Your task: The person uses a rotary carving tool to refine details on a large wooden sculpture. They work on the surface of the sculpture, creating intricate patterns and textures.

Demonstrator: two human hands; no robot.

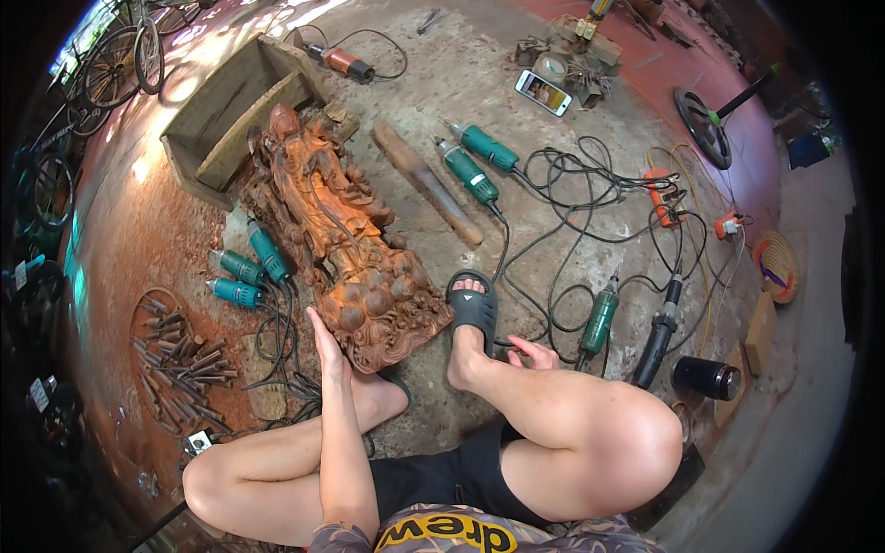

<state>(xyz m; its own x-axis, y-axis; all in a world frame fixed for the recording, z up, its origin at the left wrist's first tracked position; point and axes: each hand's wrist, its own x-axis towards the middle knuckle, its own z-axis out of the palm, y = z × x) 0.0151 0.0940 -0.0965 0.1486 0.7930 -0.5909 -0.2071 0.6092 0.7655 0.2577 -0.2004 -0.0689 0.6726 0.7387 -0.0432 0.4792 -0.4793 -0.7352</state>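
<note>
A carved reddish-brown wooden figure [346,240] lies on its back in front of me. Its far end leans against a wooden box-like stand, and its ornate base is near my feet. My left hand [329,347] stands upright at the base's left corner, fingers stretched, palm side against or very near the wood. My right hand [532,353] is low beyond my right shin, partly hidden by the leg. Its visible fingers are apart, with nothing seen in them. Closest to it are a black cable and a green handheld rotary grinder [600,318].
Green grinders [468,170] with tangled black cables lie right and left of the carving. Chisels [180,364] are heaped at left. The wooden stand [230,111], a wooden club [424,180], a phone [544,93], an orange power strip [661,195] and a dark canister [705,378] surround me.
</note>
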